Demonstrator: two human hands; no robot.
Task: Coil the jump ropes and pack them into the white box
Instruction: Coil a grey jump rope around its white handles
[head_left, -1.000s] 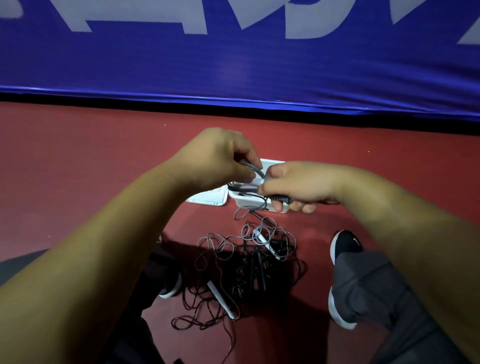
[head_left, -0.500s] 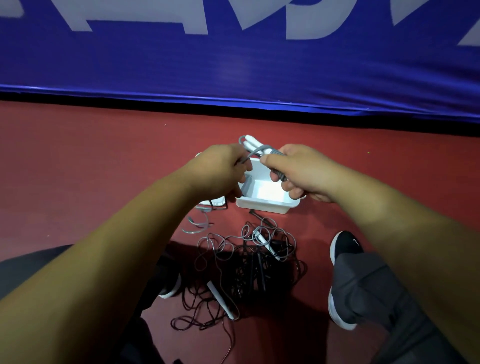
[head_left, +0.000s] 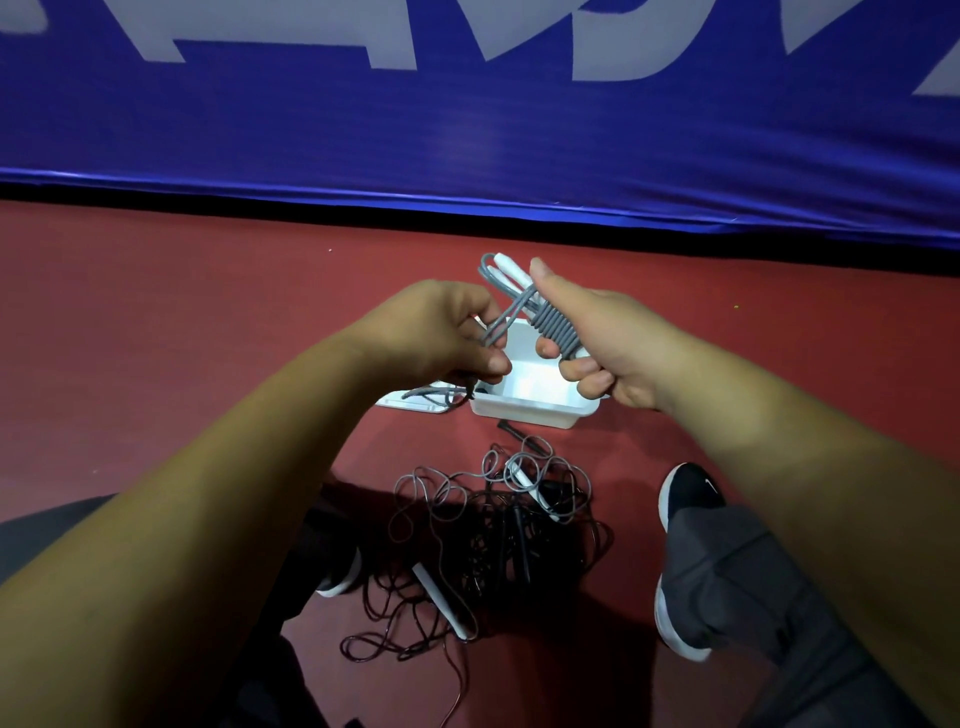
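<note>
Grey jump rope (head_left: 553, 325): one, held in the air just over the white box (head_left: 535, 402); mostly bundled, with tight turns of cord wound crosswise round the middle; white handle ends (head_left: 511, 267) stick out of the top.

Right hand (head_left: 608, 353) is wrapped round the bundle, thumb up along it, fingers curled under. Left hand (head_left: 441, 332) pinches the loose doubled cord between thumb and fingertips; some slack hangs below it towards the lid (head_left: 415, 404).

Key relation: the bundle's long axis tilts up and away from the person, leaning a little left; the free cord leaves the wraps down-left to the left hand. The box sits directly under the right hand, open, its long side across the view; the right hand is nearer it. My guess: the tail needs tucking in before the bundle can be lowered.

Counts: one box, one lid beside it, touching or nearly so; one rope in hand. The tangle (head_left: 493, 525) on the red floor (head_left: 156, 322) lies between two dark shoes; two white handles show in it, with grey and dark cords; number of ropes there cannot be told.
</note>
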